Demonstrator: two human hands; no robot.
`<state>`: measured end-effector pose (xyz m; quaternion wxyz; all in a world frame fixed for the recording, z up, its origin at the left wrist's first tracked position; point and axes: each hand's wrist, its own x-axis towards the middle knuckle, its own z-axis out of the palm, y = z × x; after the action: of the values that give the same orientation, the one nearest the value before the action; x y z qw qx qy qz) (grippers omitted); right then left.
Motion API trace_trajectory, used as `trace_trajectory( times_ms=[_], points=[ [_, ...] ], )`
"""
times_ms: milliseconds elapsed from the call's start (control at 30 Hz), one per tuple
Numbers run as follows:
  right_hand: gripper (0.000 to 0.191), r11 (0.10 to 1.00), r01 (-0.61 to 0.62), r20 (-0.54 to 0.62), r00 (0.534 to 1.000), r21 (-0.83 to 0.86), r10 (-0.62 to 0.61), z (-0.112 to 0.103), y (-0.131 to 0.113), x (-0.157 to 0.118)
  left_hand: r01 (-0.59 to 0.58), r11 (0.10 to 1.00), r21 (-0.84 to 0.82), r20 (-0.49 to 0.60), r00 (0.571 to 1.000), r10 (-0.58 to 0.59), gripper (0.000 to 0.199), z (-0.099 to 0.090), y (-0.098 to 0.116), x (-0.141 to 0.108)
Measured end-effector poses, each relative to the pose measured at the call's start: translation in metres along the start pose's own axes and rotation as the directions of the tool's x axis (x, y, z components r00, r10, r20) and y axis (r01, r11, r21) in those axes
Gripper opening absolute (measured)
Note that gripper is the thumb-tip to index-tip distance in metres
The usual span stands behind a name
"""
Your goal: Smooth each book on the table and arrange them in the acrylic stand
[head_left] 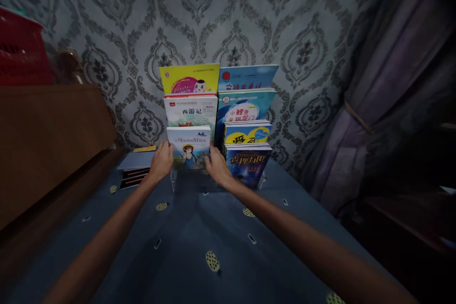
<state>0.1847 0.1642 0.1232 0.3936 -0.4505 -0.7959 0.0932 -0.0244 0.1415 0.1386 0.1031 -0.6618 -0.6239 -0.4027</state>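
Here, both hands [163,157] [215,165] hold the book [189,149] "父母是我的好朋友".

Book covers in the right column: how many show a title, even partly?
4, front to back: navy cover, yellow-and-blue cover, teal cover, light-blue cover. Others may be hidden between.

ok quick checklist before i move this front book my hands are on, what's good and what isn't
1. Left hand on the left edge of 父母是我的好朋友: ok
2. Right hand on its right edge: ok
3. Front cover facing you, title right way up: ok
4. Bottom edge seated in the clear stand: cannot tell, the contact isn't distinct
5. 西游记 standing behind it: ok
6. Every book upright: not ok, a few books lie flat on the blue patterned cloth at the left
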Motion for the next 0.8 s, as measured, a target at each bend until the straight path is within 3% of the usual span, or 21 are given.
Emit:
trace_trajectory(
  times_ms=[533,800],
  points=[
    [0.031,0.962,-0.163,0.058,0.982,-0.218,0.18,-0.012,-0.024,0.018,0.075,0.995,0.07,0.034,0.996,-0.078,0.021,0.006,-0.001,0.024],
    [0.033,0.949,-0.184,0.112,0.97,-0.256,0.218,-0.017,-0.032,0.011,0.091,0.992,0.085,0.028,0.995,-0.093,0.017,0.0,0.006,0.015]
  ],
)
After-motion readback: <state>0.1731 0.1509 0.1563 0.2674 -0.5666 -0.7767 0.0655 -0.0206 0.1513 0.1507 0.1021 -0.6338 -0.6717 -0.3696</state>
